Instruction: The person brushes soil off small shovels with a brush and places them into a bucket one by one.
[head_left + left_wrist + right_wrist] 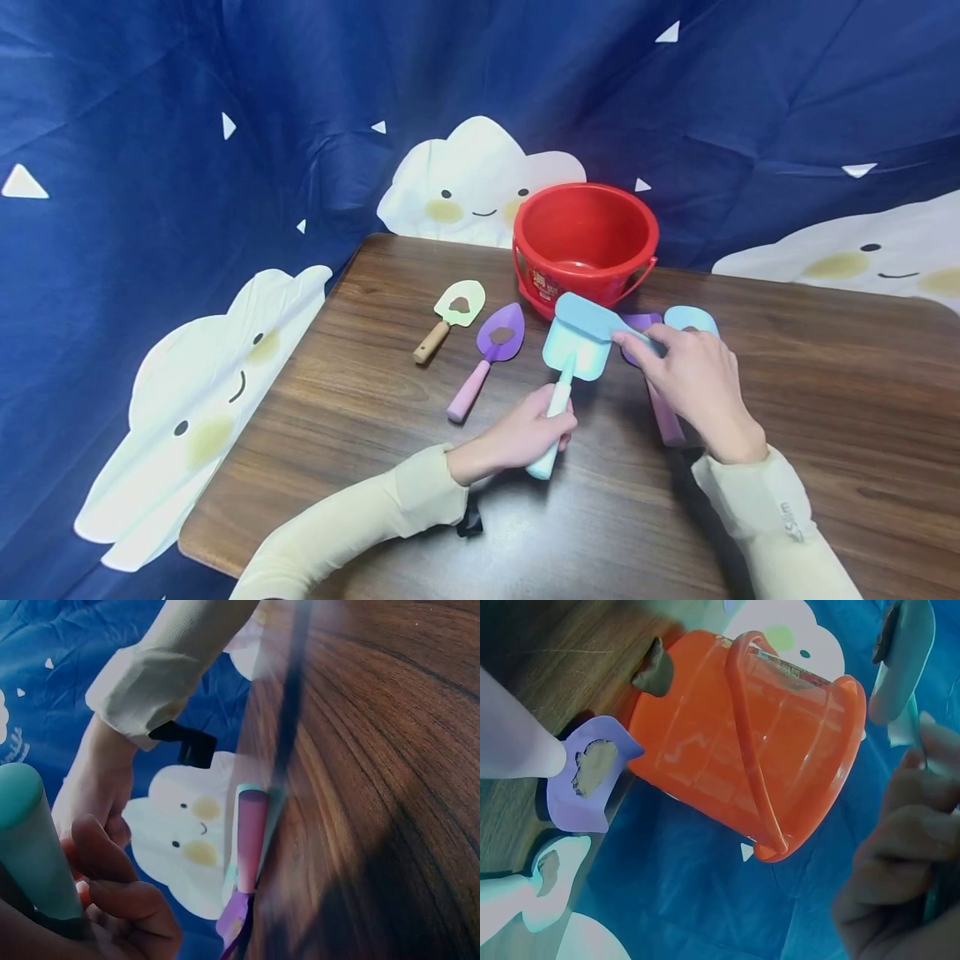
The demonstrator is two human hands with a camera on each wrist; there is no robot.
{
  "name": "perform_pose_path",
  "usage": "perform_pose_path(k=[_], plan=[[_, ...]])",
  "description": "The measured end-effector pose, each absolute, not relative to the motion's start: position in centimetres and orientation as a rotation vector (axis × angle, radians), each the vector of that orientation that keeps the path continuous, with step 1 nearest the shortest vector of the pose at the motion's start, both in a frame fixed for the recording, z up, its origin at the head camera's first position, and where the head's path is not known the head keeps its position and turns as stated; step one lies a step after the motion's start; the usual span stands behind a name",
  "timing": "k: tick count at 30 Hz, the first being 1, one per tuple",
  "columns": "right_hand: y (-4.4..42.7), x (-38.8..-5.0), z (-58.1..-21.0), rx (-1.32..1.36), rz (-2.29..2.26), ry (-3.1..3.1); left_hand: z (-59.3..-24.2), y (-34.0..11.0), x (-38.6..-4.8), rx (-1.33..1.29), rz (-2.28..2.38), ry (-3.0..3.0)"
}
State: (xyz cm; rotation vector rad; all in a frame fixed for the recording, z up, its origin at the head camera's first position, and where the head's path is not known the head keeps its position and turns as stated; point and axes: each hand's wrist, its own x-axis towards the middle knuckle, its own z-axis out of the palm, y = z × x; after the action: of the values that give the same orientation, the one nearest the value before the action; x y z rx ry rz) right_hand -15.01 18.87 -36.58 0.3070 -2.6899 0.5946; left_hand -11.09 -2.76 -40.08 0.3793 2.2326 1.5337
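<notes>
My left hand (525,432) grips the mint-green handle of a toy shovel (558,408). Its pale blue, squarish blade points toward the bucket. Above that blade, my right hand (701,379) holds a second toy shovel with a blue, rounded blade (583,315), which overlaps the first one; whether they touch I cannot tell. A brown patch (886,633) shows at the edge of the blue blade in the right wrist view. The left wrist view catches the mint-green handle (34,840) close up beside curled fingers. The right hand covers most of its shovel's handle.
Behind the blades stands a red bucket (558,287). Left of them lie a light green trowel (453,302) with a wooden handle and a purple trowel (504,323). Partly behind the right hand are another purple shovel (664,412) and a light blue one (690,317).
</notes>
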Motion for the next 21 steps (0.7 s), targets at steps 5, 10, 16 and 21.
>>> perform_pose_path(k=[5,10,16,21], plan=[[18.81,-14.91,-36.78,0.325,0.605,-2.673,-40.26,-2.8,-11.19,0.36,1.546,2.206],[18.48,-14.49,-36.74,0.556,0.677,-2.665,-40.4,-2.87,-11.47,0.329,1.622,2.172],[18.28,-14.31,-36.74,0.731,0.67,-2.667,-40.34,-3.1,-11.78,0.33,1.607,2.19],[18.37,-14.32,-36.8,0.729,0.683,-2.704,-40.37,-3.18,-11.84,0.323,1.595,2.198]])
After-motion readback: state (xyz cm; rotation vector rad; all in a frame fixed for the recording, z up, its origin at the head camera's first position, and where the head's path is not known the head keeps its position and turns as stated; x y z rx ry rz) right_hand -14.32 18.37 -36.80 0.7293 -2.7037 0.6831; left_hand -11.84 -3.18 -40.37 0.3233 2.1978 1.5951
